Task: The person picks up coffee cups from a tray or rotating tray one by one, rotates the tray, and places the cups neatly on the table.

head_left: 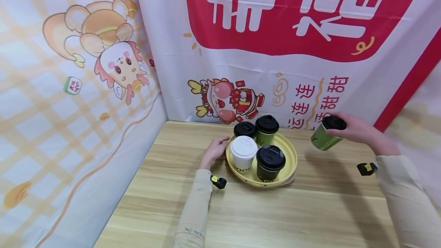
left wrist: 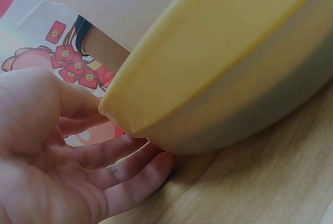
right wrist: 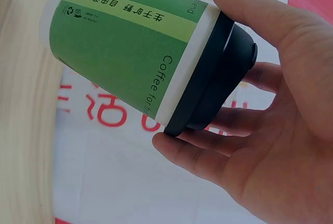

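Note:
My right hand [head_left: 355,127] holds a green paper coffee cup [head_left: 323,139] by its black lid, tilted and raised above the table to the right of the tray. In the right wrist view, thumb and fingers grip the lid edge [right wrist: 200,78] from opposite sides. My left hand [head_left: 216,149] is at the left edge of a round yellow tray [head_left: 292,155]. The left wrist view shows the thumb by the rim and fingers curled beneath it. On the tray stand a white-lidded cup [head_left: 243,150], a dark cup [head_left: 270,163], another green cup [head_left: 267,131] and a black-lidded cup [head_left: 245,128], partly hidden.
The light wood table [head_left: 262,217] meets a printed white and red cloth [head_left: 296,68] at its back edge. Another patterned cloth [head_left: 86,125] borders the left side. Below the raised cup, the tabletop extends right of the tray.

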The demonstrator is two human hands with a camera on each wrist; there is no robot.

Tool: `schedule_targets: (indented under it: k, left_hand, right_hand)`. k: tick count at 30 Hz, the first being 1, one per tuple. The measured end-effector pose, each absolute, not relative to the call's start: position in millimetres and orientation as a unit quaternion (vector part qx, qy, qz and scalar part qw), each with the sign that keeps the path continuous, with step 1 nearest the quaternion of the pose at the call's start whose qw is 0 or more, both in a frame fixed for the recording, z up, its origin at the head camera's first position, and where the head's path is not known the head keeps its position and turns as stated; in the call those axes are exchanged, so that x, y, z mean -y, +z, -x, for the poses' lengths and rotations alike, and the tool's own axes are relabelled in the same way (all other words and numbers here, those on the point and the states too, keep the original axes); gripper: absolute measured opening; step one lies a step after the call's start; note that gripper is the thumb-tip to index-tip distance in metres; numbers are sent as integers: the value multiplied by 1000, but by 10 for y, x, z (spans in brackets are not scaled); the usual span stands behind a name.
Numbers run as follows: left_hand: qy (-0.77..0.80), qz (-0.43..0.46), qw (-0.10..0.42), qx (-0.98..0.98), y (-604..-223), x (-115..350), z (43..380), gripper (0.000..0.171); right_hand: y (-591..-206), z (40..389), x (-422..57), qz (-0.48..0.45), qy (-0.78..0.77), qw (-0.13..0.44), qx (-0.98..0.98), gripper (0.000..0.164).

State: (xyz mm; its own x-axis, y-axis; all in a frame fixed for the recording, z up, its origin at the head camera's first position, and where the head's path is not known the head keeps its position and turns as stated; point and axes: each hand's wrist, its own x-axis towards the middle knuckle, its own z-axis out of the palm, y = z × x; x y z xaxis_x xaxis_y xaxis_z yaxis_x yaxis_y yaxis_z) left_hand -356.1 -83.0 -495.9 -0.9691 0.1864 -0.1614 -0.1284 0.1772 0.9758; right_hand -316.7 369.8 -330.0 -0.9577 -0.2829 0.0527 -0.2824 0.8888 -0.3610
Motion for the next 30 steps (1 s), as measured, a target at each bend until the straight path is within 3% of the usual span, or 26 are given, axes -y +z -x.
schedule_targets:
  k: [30]
  left_hand:
    - [634, -28, 120, -763, -4966, 848, 3566, 36]
  right_hand:
    - [-3673, 3138, -4863, 87, -145, 21, -985, 75]
